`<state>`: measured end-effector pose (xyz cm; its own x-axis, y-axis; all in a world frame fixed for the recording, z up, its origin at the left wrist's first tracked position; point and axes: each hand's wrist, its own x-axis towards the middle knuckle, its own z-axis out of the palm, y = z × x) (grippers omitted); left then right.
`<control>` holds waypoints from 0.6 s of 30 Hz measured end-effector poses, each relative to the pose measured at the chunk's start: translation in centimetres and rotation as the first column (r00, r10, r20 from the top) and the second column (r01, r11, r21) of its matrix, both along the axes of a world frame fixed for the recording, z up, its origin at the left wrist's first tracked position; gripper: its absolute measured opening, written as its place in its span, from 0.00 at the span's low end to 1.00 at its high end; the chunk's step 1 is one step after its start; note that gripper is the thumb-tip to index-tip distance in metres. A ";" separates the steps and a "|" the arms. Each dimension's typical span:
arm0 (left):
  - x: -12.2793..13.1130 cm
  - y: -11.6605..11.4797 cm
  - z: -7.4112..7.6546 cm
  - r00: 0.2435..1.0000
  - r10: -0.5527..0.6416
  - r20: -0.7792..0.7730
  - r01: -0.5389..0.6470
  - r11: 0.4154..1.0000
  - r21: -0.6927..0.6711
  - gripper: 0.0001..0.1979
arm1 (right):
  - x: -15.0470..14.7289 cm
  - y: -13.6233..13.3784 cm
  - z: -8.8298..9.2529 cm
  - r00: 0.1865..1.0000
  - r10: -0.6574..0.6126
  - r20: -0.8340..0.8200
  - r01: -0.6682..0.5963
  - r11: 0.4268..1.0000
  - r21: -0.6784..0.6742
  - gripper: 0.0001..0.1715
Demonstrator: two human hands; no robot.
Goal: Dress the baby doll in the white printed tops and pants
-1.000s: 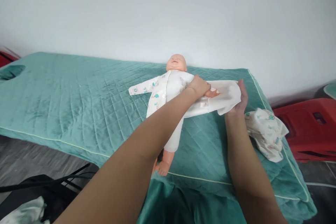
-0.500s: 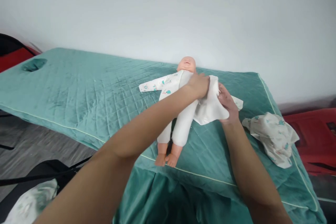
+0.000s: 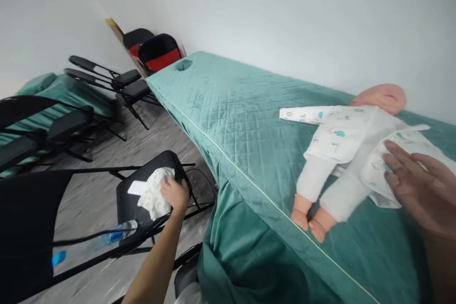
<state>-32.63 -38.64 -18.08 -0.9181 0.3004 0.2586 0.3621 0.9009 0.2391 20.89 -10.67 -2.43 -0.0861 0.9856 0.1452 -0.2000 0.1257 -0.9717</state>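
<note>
The left hand (image 3: 174, 193) reaches down at eight o'clock, fingers curled around a crumpled white cloth (image 3: 151, 197) that lies on the smooth black seat of a folding chair (image 3: 167, 159). At four o'clock the right hand (image 3: 416, 190) lies open and flat, fingers spread, on the soft printed garment (image 3: 377, 166) of a plastic doll (image 3: 338, 152). The doll lies on its back on the quilted teal velvet bed (image 3: 231, 104), bare feet towards six o'clock.

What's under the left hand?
The left hand lies on a crumpled white cloth on the black folding chair seat. The palm hides the cloth's near edge and whether fingers grip it.
</note>
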 end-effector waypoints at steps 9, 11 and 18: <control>-5.9 -5.7 -1.0 0.976 0.126 0.175 -0.097 0.981 -0.169 0.27 | -0.4 -0.9 0.1 0.995 0.009 0.103 0.002 0.994 -0.110 0.21; -4.8 -5.3 -1.4 0.980 0.072 0.183 -0.043 0.986 -0.161 0.27 | -0.4 -0.7 0.0 0.996 -0.013 0.089 0.024 0.992 -0.124 0.21; -1.6 -3.0 -3.4 0.964 -0.111 0.242 0.150 0.977 -0.151 0.30 | -0.3 -0.4 -0.2 0.999 0.016 -0.038 -0.020 0.992 -0.125 0.22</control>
<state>-34.20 -41.68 -21.51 -0.8968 0.4421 -0.0197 0.4316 0.8837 0.1811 20.54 -11.03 -2.66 -0.1007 0.9946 0.0237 -0.2373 -0.0009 -0.9714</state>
